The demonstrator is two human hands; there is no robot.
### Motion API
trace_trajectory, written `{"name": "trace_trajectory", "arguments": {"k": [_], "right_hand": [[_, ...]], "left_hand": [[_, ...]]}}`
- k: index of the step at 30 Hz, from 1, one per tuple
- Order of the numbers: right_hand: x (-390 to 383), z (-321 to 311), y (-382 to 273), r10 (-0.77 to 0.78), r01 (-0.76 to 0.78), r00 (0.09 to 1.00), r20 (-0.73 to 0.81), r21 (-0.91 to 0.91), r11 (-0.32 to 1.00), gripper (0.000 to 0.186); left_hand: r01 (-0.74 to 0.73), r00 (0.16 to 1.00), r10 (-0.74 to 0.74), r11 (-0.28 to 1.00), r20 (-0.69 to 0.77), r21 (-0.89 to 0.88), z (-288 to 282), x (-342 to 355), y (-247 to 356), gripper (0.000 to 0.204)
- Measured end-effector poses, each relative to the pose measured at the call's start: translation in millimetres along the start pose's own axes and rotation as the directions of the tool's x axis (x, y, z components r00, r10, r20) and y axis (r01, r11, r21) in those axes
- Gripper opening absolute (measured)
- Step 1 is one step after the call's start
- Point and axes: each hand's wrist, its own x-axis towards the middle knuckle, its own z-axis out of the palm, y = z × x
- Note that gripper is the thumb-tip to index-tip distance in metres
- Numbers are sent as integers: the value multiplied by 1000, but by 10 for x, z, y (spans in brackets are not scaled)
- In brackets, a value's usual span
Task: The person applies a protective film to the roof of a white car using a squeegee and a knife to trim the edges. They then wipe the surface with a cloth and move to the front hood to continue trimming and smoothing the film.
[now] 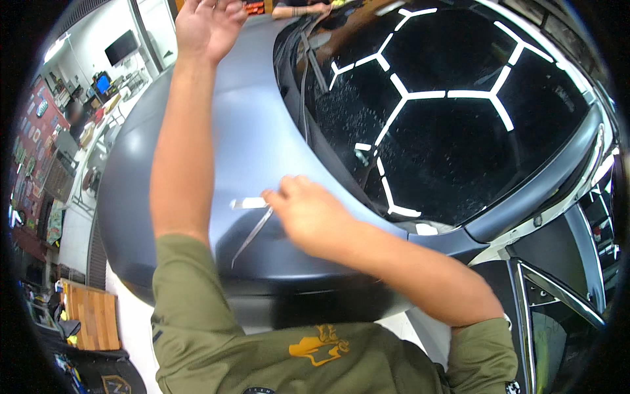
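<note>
A satin blue-grey car hood [246, 125] lies in front of me. My right hand [314, 215] is closed above its near part, close to the windshield's lower corner. Its fingertips pinch a short white flat strip [248, 203] and a thin silvery pointed tool [251, 240], whose tip slants down toward the hood's near edge. The hand blurs slightly, and the tool's exact kind does not show. My left hand [209, 29] reaches far over the hood with its fingers apart; the top of the picture cuts them off. Nothing shows in it.
The dark windshield [433, 138] reflects hexagonal lights, with a wiper [315, 62] at its far side. Another person's forearm [302, 10] rests beyond the hood. An open car door [558, 295] stands at the right. At the left are a workbench [98, 138] and a wooden board [90, 315].
</note>
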Motion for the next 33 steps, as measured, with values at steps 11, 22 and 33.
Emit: {"name": "trace_trajectory", "arguments": {"k": [11, 22, 33], "right_hand": [[-133, 348, 254, -116, 108, 992, -54, -128, 986, 24], [-78, 223, 369, -142, 130, 983, 112, 107, 986, 21], [-791, 430, -2061, -297, -257, 846, 442, 827, 500, 28]], "left_hand": [[371, 926, -60, 315, -372, 874, 306, -1813, 1012, 31], [740, 648, 18, 220, -761, 636, 1430, -4604, 769, 29], [243, 470, 459, 754, -754, 610, 2371, -5903, 526, 35]]}}
